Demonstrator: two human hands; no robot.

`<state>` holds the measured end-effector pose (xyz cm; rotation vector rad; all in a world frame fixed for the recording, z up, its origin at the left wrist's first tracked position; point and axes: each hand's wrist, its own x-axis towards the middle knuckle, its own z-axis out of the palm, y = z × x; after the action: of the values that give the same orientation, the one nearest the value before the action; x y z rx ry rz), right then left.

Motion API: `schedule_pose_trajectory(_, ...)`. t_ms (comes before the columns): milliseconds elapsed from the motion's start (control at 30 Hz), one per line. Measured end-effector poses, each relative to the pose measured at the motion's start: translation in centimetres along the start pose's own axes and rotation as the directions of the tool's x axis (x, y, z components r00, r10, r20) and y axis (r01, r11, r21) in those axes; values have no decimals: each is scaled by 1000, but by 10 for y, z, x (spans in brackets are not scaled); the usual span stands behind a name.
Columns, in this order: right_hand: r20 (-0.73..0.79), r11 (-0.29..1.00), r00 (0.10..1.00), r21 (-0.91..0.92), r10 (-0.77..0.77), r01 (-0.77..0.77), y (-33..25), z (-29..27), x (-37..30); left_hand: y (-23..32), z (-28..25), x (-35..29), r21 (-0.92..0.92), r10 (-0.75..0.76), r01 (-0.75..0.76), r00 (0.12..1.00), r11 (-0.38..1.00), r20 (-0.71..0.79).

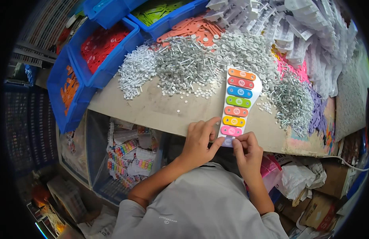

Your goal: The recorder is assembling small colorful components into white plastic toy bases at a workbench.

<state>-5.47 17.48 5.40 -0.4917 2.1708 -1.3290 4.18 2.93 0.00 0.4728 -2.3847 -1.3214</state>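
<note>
A white toy xylophone-shaped base [254,89] lies at the table's front edge, with a column of bright oblong bars in orange, red, blue, green, coral, yellow and pink. At its near end sits a purple bar [228,142]. My right hand [248,150] is closed, thumb and index finger pinched at the right end of the purple bar. To the left, my left hand [198,139] has its fingers apart, the thumb tip touching the base's lower left edge beside the purple bar. What lies under the right fingertips is hidden.
Along the table [136,109] lie heaps of white pins [138,69], metal nails [184,63], grey round caps [248,51] and more nails [292,99]. Blue bins [63,93] of coloured bars stand left. White plastic bases [312,36] pile far right. Below is a crate [101,175] of packed pieces.
</note>
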Motion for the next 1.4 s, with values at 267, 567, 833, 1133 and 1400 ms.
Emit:
schedule_pose_trajectory(267,4,991,996,96,88,-88,28,-12,13,5,1,5,-44,-30,31,999,999,22)
schedule_pose_trajectory(567,4,897,996,436,86,-79,56,-37,18,-33,-79,20,411,50,129,917,903,-396)
schedule_pose_trajectory(833,85,933,994,347,73,-98,51,-27,19,-90,-146,43,809,35,356,907,468,-419)
schedule_pose_trajectory(1133,-655,909,713,-413,-250,-61,82,-127,19,-82,-126,43,742,1,377,891,555,-453)
schedule_pose_trajectory(1400,-672,922,730,-350,-126,-164,100,-160,40,-32,-89,26,-259,-344,260,864,930,-369)
